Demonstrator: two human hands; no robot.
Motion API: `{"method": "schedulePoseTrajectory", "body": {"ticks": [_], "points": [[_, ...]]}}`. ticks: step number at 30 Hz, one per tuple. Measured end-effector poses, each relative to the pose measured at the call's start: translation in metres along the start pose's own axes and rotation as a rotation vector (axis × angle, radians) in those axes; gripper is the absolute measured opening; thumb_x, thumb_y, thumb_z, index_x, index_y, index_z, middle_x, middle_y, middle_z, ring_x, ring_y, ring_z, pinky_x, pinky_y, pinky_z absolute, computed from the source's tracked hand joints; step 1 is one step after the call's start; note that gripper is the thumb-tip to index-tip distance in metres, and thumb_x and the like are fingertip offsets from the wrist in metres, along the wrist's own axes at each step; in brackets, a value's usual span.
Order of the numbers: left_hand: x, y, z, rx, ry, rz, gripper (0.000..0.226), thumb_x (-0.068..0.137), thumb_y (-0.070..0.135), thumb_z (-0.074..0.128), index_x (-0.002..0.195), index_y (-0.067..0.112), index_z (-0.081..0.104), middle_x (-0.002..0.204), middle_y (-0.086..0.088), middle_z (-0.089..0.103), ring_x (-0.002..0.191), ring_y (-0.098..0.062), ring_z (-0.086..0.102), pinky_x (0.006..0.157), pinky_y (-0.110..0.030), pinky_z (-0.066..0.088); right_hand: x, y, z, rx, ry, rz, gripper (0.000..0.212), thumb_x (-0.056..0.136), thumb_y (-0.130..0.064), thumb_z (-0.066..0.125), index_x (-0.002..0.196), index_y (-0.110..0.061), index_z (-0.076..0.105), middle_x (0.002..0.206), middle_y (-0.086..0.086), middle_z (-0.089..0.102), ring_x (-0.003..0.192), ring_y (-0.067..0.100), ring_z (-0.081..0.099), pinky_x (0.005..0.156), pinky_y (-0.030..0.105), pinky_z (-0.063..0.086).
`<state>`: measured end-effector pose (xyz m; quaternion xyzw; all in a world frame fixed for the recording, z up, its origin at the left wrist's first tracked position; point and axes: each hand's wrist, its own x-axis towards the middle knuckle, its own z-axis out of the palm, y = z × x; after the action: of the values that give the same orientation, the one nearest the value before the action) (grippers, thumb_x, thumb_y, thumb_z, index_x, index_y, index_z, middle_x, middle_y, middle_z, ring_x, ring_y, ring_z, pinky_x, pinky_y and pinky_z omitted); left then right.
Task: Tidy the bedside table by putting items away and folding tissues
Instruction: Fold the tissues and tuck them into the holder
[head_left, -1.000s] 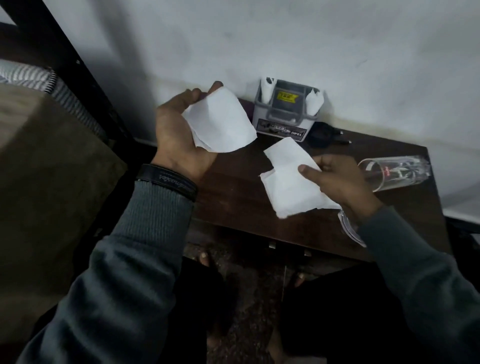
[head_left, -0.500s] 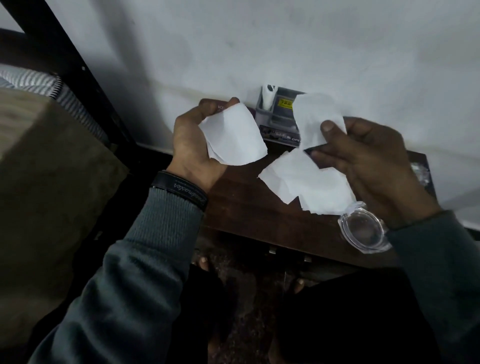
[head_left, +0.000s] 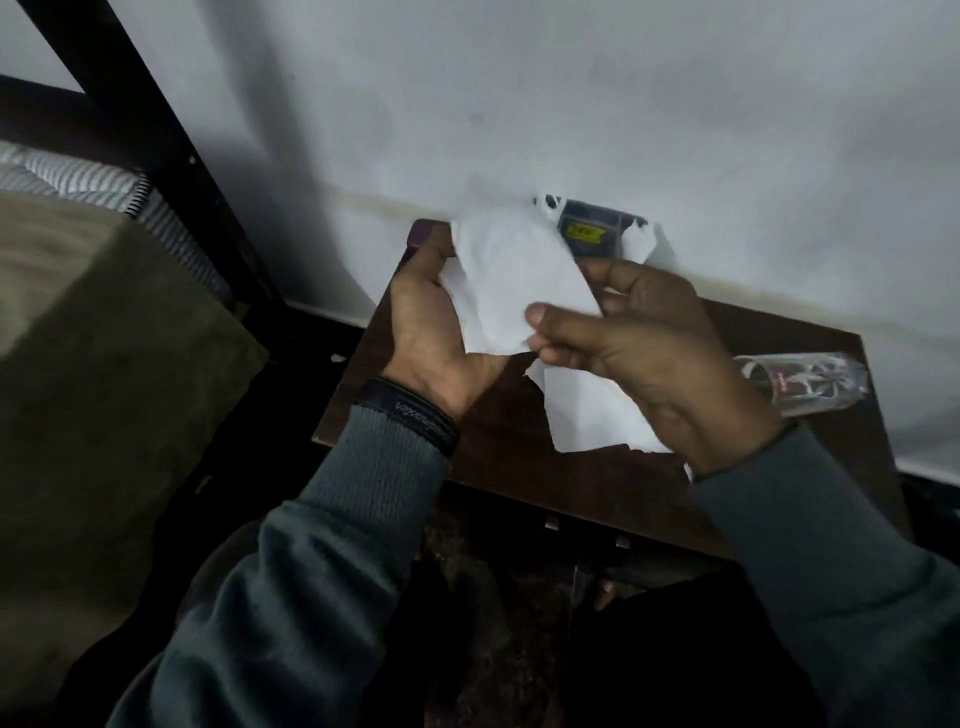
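Note:
Both hands meet above the dark wooden bedside table (head_left: 498, 462). My left hand (head_left: 426, 332) holds a white tissue (head_left: 514, 280) against its palm. My right hand (head_left: 639, 343) pinches the lower right edge of that same tissue between thumb and fingers. More white tissue (head_left: 587, 410) shows under my right hand; I cannot tell whether it lies on the table or hangs from that hand. A small grey box (head_left: 592, 228) with a yellow label stands at the wall behind the tissue, partly hidden.
A clear drinking glass (head_left: 805, 382) lies on its side at the table's right. A bed with an olive blanket (head_left: 104, 364) and a black metal frame (head_left: 171, 166) stands to the left. The white wall (head_left: 571, 93) runs just behind the table.
My right hand lifted a tissue off the table and moved left to my left hand. The two hands are now together on the tissue in my left palm.

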<state>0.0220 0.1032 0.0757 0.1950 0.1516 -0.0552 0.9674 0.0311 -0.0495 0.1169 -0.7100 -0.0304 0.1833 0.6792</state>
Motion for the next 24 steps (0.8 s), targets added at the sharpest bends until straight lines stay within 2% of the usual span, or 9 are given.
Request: {"method": "schedulePoseTrajectory", "body": {"ticks": [2,3,8,10,12,15,18,21,24], "points": [[-0.002,-0.001,0.0,0.042,0.021,0.055,0.062,0.104,0.053,0.041,0.075,0.012,0.079,0.089,-0.009,0.075,0.085,-0.028,0.072,0.097,-0.042,0.05,0.002,0.009,0.004,-0.072,0.06,-0.016,0.043,0.08,0.005,0.082,0.118,-0.007,0.066,0.093,0.016,0.079,0.07,0.026,0.077,0.064,0.028,0.064],[-0.003,-0.002,0.001,0.072,0.026,0.075,0.064,0.104,0.056,0.042,0.067,0.014,0.073,0.081,-0.007,0.072,0.08,-0.027,0.07,0.094,-0.042,0.051,0.003,0.011,0.005,-0.097,0.085,-0.028,0.047,0.08,0.005,0.082,0.122,-0.007,0.065,0.096,0.016,0.078,0.069,0.025,0.077,0.063,0.028,0.063],[-0.007,-0.005,0.005,0.202,-0.068,0.058,0.053,0.108,0.038,0.042,0.081,0.01,0.078,0.088,-0.012,0.076,0.085,-0.029,0.074,0.086,-0.044,0.057,0.007,0.014,0.011,-0.128,0.131,-0.04,0.064,0.077,-0.001,0.086,0.133,-0.01,0.056,0.106,0.016,0.073,0.061,0.017,0.073,0.058,0.027,0.06],[-0.001,-0.007,0.0,0.152,-0.08,0.009,0.035,0.108,0.018,0.043,0.121,0.001,0.071,0.119,-0.02,0.073,0.111,-0.034,0.071,0.099,-0.049,0.053,0.009,0.015,0.011,-0.175,0.129,-0.047,0.067,0.076,-0.007,0.089,0.134,-0.013,0.056,0.108,0.011,0.073,0.059,0.011,0.069,0.052,0.021,0.054],[0.002,-0.008,-0.003,0.082,-0.047,0.013,0.047,0.103,0.005,0.044,0.15,0.001,0.046,0.145,-0.021,0.057,0.139,-0.038,0.052,0.115,-0.055,0.041,0.009,0.016,0.008,-0.215,0.124,-0.079,0.066,0.075,-0.017,0.091,0.132,-0.019,0.057,0.109,0.004,0.073,0.069,0.008,0.068,0.05,0.014,0.049],[0.007,0.001,-0.006,0.001,-0.057,0.097,0.031,0.098,-0.005,0.044,0.122,0.009,0.057,0.133,-0.018,0.063,0.131,-0.039,0.058,0.11,-0.062,0.044,0.012,0.017,-0.007,-0.203,0.223,-0.103,0.057,0.079,-0.037,0.087,0.127,-0.029,0.057,0.11,-0.004,0.072,0.089,0.008,0.069,0.059,0.015,0.05],[0.006,0.017,-0.007,-0.068,-0.097,0.156,0.028,0.097,-0.002,0.048,0.12,0.014,0.048,0.131,-0.018,0.068,0.117,-0.041,0.069,0.096,-0.067,0.053,0.017,0.032,-0.038,-0.309,0.345,-0.113,0.04,0.083,-0.049,0.079,0.115,-0.029,0.064,0.105,-0.002,0.072,0.094,0.012,0.07,0.082,0.037,0.06],[0.002,0.027,-0.008,-0.055,-0.07,0.143,0.015,0.102,0.01,0.05,0.113,0.01,0.06,0.113,-0.015,0.071,0.095,-0.038,0.074,0.077,-0.056,0.061,0.012,0.067,-0.057,-0.846,0.065,-0.065,0.028,0.087,-0.04,0.079,0.11,-0.027,0.072,0.108,-0.005,0.069,0.089,0.001,0.063,0.085,0.012,0.051],[0.0,0.028,-0.008,-0.043,0.022,0.169,0.034,0.102,0.007,0.05,0.134,0.012,0.059,0.138,-0.011,0.066,0.115,-0.037,0.07,0.078,-0.057,0.062,0.001,0.1,-0.05,-1.169,-0.11,-0.064,0.046,0.085,-0.048,0.077,0.124,-0.024,0.071,0.121,0.002,0.061,0.107,0.017,0.061,0.096,0.027,0.05]]}}
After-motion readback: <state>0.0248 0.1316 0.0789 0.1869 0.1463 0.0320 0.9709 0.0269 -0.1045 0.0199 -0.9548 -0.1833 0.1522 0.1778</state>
